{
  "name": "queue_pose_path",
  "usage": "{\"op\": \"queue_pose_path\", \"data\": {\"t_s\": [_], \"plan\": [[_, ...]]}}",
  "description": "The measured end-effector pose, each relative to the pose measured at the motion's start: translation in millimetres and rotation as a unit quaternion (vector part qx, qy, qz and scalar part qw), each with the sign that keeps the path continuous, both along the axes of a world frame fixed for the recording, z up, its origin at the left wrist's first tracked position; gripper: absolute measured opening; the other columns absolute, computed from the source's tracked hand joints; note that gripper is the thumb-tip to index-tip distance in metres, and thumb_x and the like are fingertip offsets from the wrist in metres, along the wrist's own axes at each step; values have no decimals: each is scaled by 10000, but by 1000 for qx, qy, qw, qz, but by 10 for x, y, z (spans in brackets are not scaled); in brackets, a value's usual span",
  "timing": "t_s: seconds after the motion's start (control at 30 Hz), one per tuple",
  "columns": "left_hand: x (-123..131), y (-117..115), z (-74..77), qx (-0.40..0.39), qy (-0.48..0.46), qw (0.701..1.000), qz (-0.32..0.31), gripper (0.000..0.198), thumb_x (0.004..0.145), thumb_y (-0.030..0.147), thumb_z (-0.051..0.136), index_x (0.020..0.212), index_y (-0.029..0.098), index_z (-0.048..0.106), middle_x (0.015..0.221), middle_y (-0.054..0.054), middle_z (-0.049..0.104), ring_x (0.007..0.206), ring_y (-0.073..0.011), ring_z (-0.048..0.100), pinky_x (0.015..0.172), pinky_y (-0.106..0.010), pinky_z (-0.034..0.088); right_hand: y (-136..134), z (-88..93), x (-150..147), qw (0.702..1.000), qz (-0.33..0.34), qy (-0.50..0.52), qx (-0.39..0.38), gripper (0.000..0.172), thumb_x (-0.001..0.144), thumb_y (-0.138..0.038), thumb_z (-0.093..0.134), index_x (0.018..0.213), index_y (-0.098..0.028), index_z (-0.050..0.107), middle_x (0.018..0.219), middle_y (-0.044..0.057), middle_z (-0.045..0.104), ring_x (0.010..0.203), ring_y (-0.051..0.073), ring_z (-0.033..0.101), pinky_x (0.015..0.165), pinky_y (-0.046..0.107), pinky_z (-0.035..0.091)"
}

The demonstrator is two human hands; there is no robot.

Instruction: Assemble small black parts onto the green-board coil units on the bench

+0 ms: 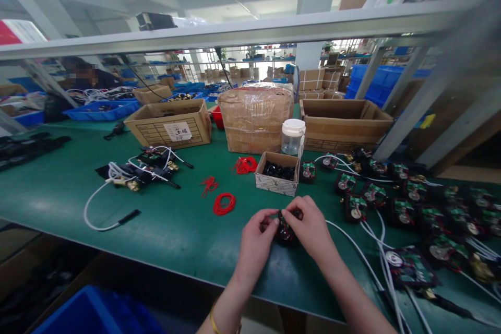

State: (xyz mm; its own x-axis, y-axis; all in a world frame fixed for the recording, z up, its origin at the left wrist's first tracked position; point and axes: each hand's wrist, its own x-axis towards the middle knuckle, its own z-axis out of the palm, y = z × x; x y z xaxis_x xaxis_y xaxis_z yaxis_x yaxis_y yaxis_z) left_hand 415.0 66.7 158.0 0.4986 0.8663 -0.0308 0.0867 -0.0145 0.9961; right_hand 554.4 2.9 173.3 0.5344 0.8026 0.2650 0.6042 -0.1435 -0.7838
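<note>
Module (285, 234), small, dark, partly hidden: held near the front edge of the table (188, 240). It is pinched at its upper side by the fingers of both the left hand (256, 245) and the right hand (311, 224). Small carton (274, 186) of black parts (278, 171): set beyond the hands. Three red wire bundles (245, 166): laid left of the carton. Circuit-board units (356, 207) with white cables (391, 287): crowded toward the table's right edge.
</note>
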Motion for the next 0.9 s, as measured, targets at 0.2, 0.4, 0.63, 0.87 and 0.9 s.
{"op": "queue_pose_path", "data": {"t_s": [0.2, 0.4, 0.63, 0.87, 0.9], "plan": [[-1, -1, 25, 14, 17, 1000, 3, 236, 859, 335, 641, 988, 185, 771, 937, -64, 758, 829, -201, 658, 785, -308, 507, 1, -5, -3, 1000, -2, -4, -3, 128, 859, -293, 625, 744, -238, 615, 824, 11, 533, 763, 206, 547, 696, 335, 419], [11, 26, 75, 45, 36, 998, 7, 215, 872, 326, 634, 952, 190, 780, 946, -68, 766, 865, -211, 677, 811, -315, 507, -3, 3, -6, 1000, -2, -4, -2, 142, 867, -295, 630, 740, -234, 608, 836, 14, 531, 768, 204, 545, 702, 333, 423], [70, 12, 32, 52, 50, 997, 27, 220, 862, 351, 639, 912, 177, 765, 889, -63, 753, 825, -202, 671, 776, -303, 505, -1, 7, -30, 1000, -7, -10, 4, 144, 870, -302, 621, 746, -230, 608, 840, 19, 536, 788, 211, 556, 709, 333, 430], [35, 35, 74, 56, 53, 997, 7, 265, 908, 380, 581, 929, 183, 758, 899, -59, 751, 854, -209, 669, 791, -303, 496, -13, -8, 11, 1000, 1, 3, -1, 186, 910, -337, 599, 760, -229, 622, 831, 18, 534, 776, 210, 552, 702, 336, 421], [30, 42, 77, 54, 51, 997, 2, 258, 904, 376, 586, 931, 182, 755, 904, -58, 751, 852, -206, 668, 789, -300, 495, -14, -9, 15, 1000, 4, 7, -3, 194, 918, -341, 591, 763, -229, 625, 824, 15, 530, 763, 208, 546, 692, 333, 416]]}}
